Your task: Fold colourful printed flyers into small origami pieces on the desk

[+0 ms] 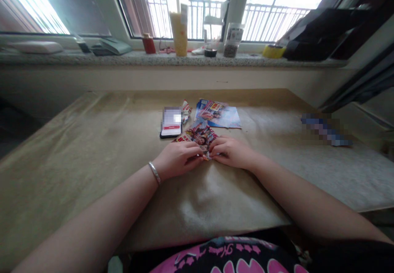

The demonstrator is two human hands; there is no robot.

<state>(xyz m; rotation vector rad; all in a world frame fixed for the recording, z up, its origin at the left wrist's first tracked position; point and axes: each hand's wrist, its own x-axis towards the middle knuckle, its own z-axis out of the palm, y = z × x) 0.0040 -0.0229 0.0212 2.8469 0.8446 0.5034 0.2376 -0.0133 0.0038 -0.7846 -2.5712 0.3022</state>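
Observation:
A sheet of colourful printed paper (201,135) with red, white and dark pictures lies in front of me, partly folded or creased. My left hand (181,156) pinches its near edge, with a silver bracelet on the wrist. From the other side my right hand (229,152) also pinches that edge, its fingertips close to the left ones. Fingers partly cover the paper's near end. Just beyond it are several printed leaflets (226,117), blue and multicoloured, overlapping one another. A phone (171,123) with a lit screen lies to the left of them.
A small red-and-white striped folded paper (186,108) sits beside the phone. At the right of the cloth-covered table (123,125) is a blurred blue item (324,131). The windowsill (129,59) holds a tall yellow-filled cup (179,30), a red jar (149,44) and a black bag (320,37).

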